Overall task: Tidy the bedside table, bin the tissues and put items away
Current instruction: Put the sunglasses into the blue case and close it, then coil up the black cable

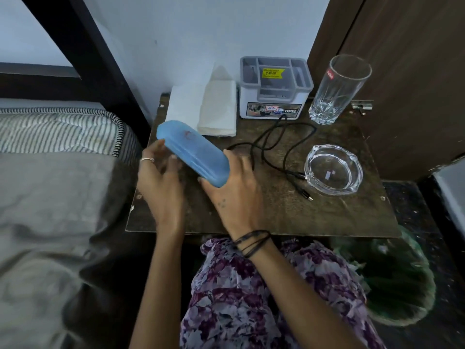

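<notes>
A long blue plastic case (192,152) is lifted above the left part of the dark bedside table (289,217). My right hand (232,187) grips its near end from below. My left hand (158,180) is at the case's left side, fingers relaxed and touching its far end. Folded white tissues (217,109) lie at the back of the table beside a sheet of white paper (183,104). A grey and white organiser box (275,86) stands behind them to the right.
A black cable (276,144) loops across the table's middle. A tall glass (337,89) stands back right, a glass ashtray (333,170) in front of it. A green bin (397,280) sits on the floor at right. The bed (50,172) borders the left.
</notes>
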### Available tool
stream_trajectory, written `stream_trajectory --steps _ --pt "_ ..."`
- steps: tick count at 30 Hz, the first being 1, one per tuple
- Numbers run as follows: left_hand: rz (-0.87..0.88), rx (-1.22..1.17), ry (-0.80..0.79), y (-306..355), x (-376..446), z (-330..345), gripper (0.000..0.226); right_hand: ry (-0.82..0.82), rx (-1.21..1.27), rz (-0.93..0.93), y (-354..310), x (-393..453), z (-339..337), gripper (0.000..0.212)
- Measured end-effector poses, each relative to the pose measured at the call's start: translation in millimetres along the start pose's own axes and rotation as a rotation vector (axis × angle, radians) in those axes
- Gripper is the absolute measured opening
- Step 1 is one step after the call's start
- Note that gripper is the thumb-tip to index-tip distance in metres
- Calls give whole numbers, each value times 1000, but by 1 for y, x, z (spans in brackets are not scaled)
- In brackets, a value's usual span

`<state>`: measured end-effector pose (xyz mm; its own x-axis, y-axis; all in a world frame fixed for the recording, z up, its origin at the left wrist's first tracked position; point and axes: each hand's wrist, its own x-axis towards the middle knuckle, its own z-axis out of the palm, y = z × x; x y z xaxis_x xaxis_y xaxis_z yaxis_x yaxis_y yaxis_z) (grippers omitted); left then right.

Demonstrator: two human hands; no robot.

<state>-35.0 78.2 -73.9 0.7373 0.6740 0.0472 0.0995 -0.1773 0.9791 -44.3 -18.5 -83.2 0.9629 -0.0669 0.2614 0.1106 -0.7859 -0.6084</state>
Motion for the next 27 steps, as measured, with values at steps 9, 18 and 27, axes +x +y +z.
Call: stream_trajectory --steps 9,18,27 --pt "-290 -298 -95 -15 4 -9 30 -167 374 116 -23 -19 18 60" --pt "-229 -57 -213 -29 18 -38 33 -275 460 89 -26 -38 25 54" --pt "8 287 -108 -17 10 -32 35 -314 422 53 -20 -27 27 54"
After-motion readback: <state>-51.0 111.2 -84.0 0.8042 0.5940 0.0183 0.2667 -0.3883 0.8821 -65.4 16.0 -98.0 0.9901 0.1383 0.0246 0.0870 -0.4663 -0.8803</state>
